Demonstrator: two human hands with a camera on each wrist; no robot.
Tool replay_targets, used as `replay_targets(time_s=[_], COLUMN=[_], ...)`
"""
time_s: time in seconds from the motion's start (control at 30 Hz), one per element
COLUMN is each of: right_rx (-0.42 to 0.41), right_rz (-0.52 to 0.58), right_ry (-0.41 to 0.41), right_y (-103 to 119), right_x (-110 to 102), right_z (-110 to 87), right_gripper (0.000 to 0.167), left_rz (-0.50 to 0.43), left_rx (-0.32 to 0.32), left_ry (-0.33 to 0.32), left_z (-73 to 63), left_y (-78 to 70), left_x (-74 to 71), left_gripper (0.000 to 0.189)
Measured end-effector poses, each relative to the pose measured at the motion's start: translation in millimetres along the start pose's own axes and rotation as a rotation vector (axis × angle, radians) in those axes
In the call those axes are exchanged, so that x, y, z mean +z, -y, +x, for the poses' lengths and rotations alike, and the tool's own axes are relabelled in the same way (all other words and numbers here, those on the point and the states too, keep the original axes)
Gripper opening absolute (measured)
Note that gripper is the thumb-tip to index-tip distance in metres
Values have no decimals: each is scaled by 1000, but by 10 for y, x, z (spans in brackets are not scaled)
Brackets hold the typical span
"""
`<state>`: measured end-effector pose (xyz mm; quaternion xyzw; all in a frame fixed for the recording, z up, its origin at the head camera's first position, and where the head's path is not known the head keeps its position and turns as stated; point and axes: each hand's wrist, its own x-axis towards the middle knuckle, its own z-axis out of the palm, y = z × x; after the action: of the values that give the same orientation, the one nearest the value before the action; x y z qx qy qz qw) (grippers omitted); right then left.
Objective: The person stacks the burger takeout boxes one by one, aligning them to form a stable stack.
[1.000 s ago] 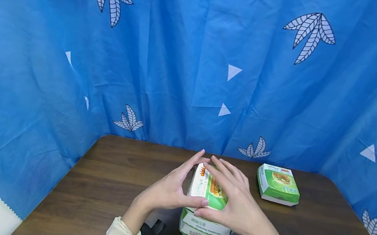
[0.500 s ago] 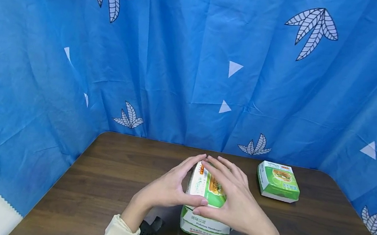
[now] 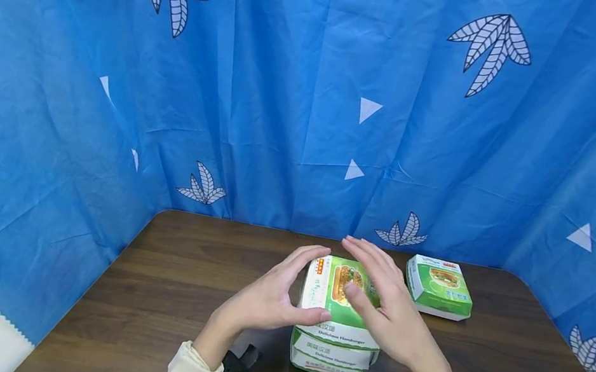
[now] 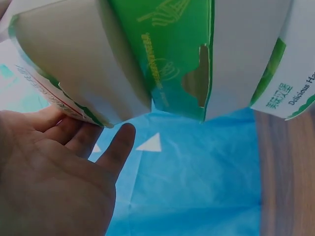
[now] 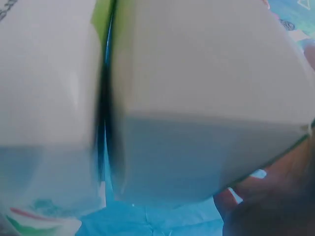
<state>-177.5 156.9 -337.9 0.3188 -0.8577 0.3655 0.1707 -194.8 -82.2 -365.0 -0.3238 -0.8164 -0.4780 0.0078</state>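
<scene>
Head view: top green-and-white cardboard burger box [image 3: 348,282] sat atop matching packaging [image 3: 335,355]. Left hand [image 3: 263,295] arched round it, hold unclear; right hand [image 3: 399,313] had fingers spread. Looked light, crushable; opposite sidewalls seemed safest.

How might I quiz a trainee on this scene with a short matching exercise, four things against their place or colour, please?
Column one:
1. Lone box
2. Curtain
3. Top stacked box
4. Table

Column two:
A. Between the left hand and right hand
B. Dark brown, with a wood grain
C. By itself, near the far right corner
D. Blue, with white leaf prints

Right pairs: 1-C, 2-D, 3-A, 4-B.
</scene>
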Motion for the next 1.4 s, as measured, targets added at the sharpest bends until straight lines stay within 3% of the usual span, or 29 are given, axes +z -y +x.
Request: replay_targets(time_s=[0.1,0.3,1.03,1.23,1.4], right_rx=[22,81,171,179,246], right_rz=[11,8,4,9,-47], right_ry=[-50,-110,-134,-159,-199], right_y=[-36,-92,-202,-353,-527], right_x=[-52,-155,-314,-377,-449], right_z=[8,-1,-31,-44,-75], right_gripper=[49,44,45,46,48], left_rz=[1,-2,13,12,10], left_rx=[-9,-9,-27,-26,-30], left_ry=[-2,-2,1,-3,-3], left_z=[1,8,26,19,11], left_y=[-18,-41,-55,-46,-54], left_x=[9,23,81,83,77], left_gripper=[93,92,93,94,95])
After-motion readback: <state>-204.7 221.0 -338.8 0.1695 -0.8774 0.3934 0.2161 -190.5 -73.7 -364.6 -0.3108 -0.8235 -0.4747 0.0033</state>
